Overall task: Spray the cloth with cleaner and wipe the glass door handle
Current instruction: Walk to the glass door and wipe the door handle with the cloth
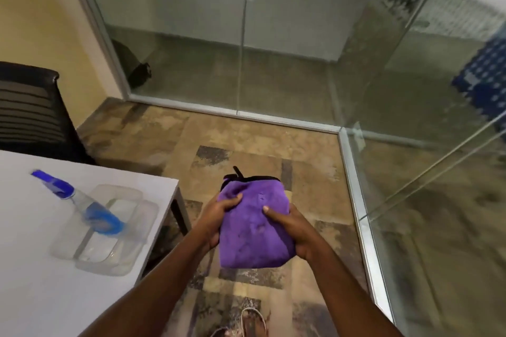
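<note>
Fingers (pixel 235 200) of both hands clamped on folded purple cloth (pixel 254 230); spray bottle (pixel 79 201) lies across clear tray (pixel 115 230) on surface (pixel 41 282).

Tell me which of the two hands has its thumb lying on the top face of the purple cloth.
The right hand: its thumb rests on top of the purple cloth. The left hand curls its fingers over the cloth's left edge instead.

This looks like an office: floor-to-ceiling clear glass partition walls (pixel 287 44) in slim aluminium frames meet at a corner, patterned brown and grey carpet tiles (pixel 246 142) cover the floor, and a black mesh-backed desk chair (pixel 30 107) stands beside a plain white rectangular worktop (pixel 41 295).
</note>
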Demonstrator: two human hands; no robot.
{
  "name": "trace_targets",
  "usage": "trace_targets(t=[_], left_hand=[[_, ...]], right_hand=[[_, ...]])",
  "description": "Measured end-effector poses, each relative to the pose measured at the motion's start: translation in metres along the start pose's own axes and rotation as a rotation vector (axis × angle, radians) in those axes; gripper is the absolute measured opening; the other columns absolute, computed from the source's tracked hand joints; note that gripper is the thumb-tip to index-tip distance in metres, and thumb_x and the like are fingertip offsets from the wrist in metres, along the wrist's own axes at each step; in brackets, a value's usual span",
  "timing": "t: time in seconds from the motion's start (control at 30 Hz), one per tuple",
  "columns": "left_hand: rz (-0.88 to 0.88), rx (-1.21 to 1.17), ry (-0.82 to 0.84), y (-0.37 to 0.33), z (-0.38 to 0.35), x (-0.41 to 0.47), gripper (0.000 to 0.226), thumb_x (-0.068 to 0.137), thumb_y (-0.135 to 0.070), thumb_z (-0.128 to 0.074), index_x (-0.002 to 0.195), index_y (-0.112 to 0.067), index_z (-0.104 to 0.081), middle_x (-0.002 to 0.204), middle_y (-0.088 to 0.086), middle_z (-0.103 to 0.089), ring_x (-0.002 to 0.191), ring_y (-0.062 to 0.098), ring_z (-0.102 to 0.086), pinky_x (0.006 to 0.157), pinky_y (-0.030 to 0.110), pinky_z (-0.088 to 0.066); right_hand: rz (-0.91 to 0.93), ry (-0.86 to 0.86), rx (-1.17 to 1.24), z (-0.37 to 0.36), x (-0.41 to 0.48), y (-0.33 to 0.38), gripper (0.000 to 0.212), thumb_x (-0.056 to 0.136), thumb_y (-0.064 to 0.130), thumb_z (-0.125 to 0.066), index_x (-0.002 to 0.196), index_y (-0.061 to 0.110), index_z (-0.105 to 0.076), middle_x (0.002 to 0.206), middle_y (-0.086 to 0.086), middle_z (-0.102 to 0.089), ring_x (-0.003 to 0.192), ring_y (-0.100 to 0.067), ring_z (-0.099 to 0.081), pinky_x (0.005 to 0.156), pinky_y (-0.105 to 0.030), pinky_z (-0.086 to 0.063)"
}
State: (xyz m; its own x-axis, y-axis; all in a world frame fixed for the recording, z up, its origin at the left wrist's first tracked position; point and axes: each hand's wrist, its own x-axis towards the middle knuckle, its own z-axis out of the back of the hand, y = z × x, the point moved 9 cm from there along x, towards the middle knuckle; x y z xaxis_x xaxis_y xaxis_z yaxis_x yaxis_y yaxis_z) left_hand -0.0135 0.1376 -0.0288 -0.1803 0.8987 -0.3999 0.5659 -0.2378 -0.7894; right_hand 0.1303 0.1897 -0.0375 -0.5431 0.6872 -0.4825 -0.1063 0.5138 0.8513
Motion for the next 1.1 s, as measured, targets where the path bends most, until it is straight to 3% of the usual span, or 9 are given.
trace_targets(t=[0.17,0.4,0.5,0.6,0.73,0.83,0.9,1.0,1.1], left_hand=[[0.017,0.113,0.162,0.018,-0.036,0.004,0.034,0.092,-0.003,-0.05,0.124,-0.007,-0.06,0.122,0.018,-0.064,0.104,0.025,-0.064,0.088,0.032,-0.054],[0.185,0.189,0.385,0.063,-0.096,-0.002,0.034,0.09,-0.009,-0.057,0.123,-0.011,-0.062,0.123,0.022,-0.063,0.107,0.033,-0.061,0.101,0.048,-0.044],[0.305,0.175,0.367,0.086,-0.122,-0.012,0.034,0.088,-0.014,-0.063,0.121,-0.006,-0.064,0.114,0.022,-0.067,0.096,0.033,-0.066,0.088,0.045,-0.055],[0.373,0.239,0.381,0.107,-0.153,-0.021,0.031,0.088,-0.022,-0.067,0.114,-0.005,-0.067,0.108,0.02,-0.07,0.091,0.031,-0.069,0.079,0.04,-0.058],[0.345,0.357,0.474,0.133,-0.199,-0.032,0.033,0.091,-0.03,-0.064,0.111,-0.004,-0.068,0.109,0.018,-0.07,0.099,0.033,-0.066,0.092,0.047,-0.052],[0.28,0.438,0.537,0.153,-0.234,-0.047,0.021,0.093,-0.03,-0.06,0.096,-0.01,-0.067,0.099,0.012,-0.072,0.092,0.029,-0.066,0.083,0.042,-0.054],[0.188,0.501,0.545,0.164,-0.257,-0.056,0.015,0.088,-0.033,-0.066,0.096,-0.021,-0.063,0.102,0.007,-0.071,0.093,0.026,-0.065,0.082,0.041,-0.055],[0.079,0.609,0.559,0.192,-0.291,-0.068,0.041,0.072,-0.05,-0.071,0.106,-0.042,-0.051,0.119,0.011,-0.063,0.104,0.03,-0.064,0.092,0.052,-0.051],[-0.019,0.637,0.606,0.215,-0.331,-0.093,0.035,0.074,-0.045,-0.067,0.102,-0.044,-0.045,0.11,0.016,-0.063,0.087,0.029,-0.061,0.076,0.046,-0.049]], right_hand=[[-0.049,-0.147,0.13,0.029,-0.033,-0.024,0.05,0.076,0.035,-0.08,0.117,0.008,-0.067,0.112,-0.016,-0.071,0.105,-0.033,-0.067,0.097,-0.052,-0.05],[-0.016,-0.325,0.325,0.071,-0.084,-0.056,0.064,0.072,0.025,-0.085,0.127,0.008,-0.058,0.121,-0.02,-0.066,0.111,-0.039,-0.064,0.099,-0.058,-0.046],[0.04,-0.409,0.409,0.094,-0.114,-0.06,0.069,0.072,0.023,-0.084,0.133,0.011,-0.053,0.125,-0.02,-0.064,0.113,-0.039,-0.063,0.098,-0.059,-0.047],[0.111,-0.522,0.469,0.121,-0.153,-0.062,0.05,0.081,0.022,-0.076,0.126,0.008,-0.06,0.12,-0.02,-0.067,0.111,-0.038,-0.064,0.097,-0.056,-0.048],[0.208,-0.709,0.586,0.157,-0.209,-0.07,0.037,0.09,0.026,-0.066,0.12,0.005,-0.063,0.115,-0.018,-0.07,0.105,-0.034,-0.068,0.084,-0.043,-0.057],[0.252,-0.825,0.644,0.181,-0.249,-0.083,0.036,0.091,0.033,-0.062,0.116,0.006,-0.064,0.111,-0.015,-0.072,0.1,-0.029,-0.07,0.079,-0.038,-0.059],[0.284,-0.896,0.666,0.198,-0.277,-0.093,0.034,0.091,0.032,-0.063,0.113,0.006,-0.065,0.109,-0.015,-0.073,0.099,-0.029,-0.07,0.079,-0.039,-0.059],[0.331,-1.018,0.687,0.226,-0.322,-0.112,0.035,0.09,0.028,-0.065,0.116,0.004,-0.063,0.11,-0.017,-0.072,0.099,-0.031,-0.07,0.083,-0.046,-0.058],[0.336,-1.108,0.737,0.255,-0.365,-0.137,0.043,0.086,0.029,-0.07,0.121,0.007,-0.059,0.112,-0.017,-0.071,0.098,-0.033,-0.07,0.084,-0.054,-0.056]])
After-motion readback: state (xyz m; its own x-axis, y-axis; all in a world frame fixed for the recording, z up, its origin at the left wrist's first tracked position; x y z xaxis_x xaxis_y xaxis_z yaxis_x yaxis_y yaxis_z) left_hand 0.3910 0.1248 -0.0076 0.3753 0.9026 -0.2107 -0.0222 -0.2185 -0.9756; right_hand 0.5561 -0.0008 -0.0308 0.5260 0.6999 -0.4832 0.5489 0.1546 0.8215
